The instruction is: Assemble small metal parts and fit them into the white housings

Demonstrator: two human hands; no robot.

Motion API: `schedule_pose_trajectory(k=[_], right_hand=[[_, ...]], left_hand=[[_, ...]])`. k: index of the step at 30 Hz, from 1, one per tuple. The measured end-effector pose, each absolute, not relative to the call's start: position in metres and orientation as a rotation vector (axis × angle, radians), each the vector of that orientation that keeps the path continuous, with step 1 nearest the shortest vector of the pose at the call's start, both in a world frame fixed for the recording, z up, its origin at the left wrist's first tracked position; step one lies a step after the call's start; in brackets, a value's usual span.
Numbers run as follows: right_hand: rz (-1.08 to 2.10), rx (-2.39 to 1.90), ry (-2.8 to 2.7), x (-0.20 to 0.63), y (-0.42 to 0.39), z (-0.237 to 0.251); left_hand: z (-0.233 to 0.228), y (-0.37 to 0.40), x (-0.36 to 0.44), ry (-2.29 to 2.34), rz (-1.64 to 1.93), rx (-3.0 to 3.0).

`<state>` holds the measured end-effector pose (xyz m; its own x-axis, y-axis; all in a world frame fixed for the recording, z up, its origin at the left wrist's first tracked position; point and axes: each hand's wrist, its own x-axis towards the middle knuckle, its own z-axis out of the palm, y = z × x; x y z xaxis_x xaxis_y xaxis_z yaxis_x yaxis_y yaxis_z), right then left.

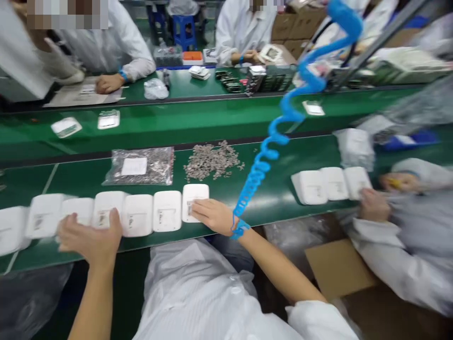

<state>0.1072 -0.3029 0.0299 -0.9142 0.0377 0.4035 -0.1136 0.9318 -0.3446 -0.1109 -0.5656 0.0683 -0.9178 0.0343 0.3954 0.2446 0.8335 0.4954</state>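
Observation:
A row of white square plastic covers [167, 211] with rounded corners runs along the near edge of the green bench. My left hand [92, 236] hangs over the left part of the row, open, thumb and fingers spread, slightly blurred. Whether it touches the covers beneath is unclear. My right hand [214, 216] lies at the row's right end, its fingers stretched out over the rightmost cover [196, 192]; the thumb is hidden. A blue coiled cord [255, 177] rises from the blue band [240, 229] on my right wrist.
Behind the row lie a loose pile of small metal parts [212, 160] and a clear bag of similar parts [155, 166]. To the right, a co-worker's hand [375, 204] touches more white covers [313, 186]. Across the green conveyor [198, 115], other people sit working.

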Motion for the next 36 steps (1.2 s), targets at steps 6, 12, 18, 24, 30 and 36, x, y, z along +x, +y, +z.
schedule_pose_trajectory(k=[6, 12, 18, 24, 30, 36], right_hand=[[-0.027, -1.296, -2.049, 0.215, -0.193, 0.029], [0.063, -1.385, -2.213, 0.247, -0.192, 0.029], [0.299, -1.252, -2.364, 0.189, -0.161, 0.074], [0.326, -1.688, -2.538, 0.094, -0.038, 0.08], [0.296, -1.627, -2.683, 0.064, -0.024, 0.045], [0.265, -1.283, -2.86, 0.096, -0.032, 0.056]], left_hand=[[0.059, -0.422, 0.006, -1.972, -1.077, -1.469], [0.035, -0.301, 0.105, -1.781, -0.876, -2.281], [0.02, -0.304, 0.101, -1.946, -0.812, -2.149], [0.008, -0.308, 0.099, -1.957, -0.856, -2.073], [0.009, -0.308, 0.09, -2.455, -1.126, -1.572], [0.009, -0.304, 0.081, -2.5, -1.361, -1.569]])
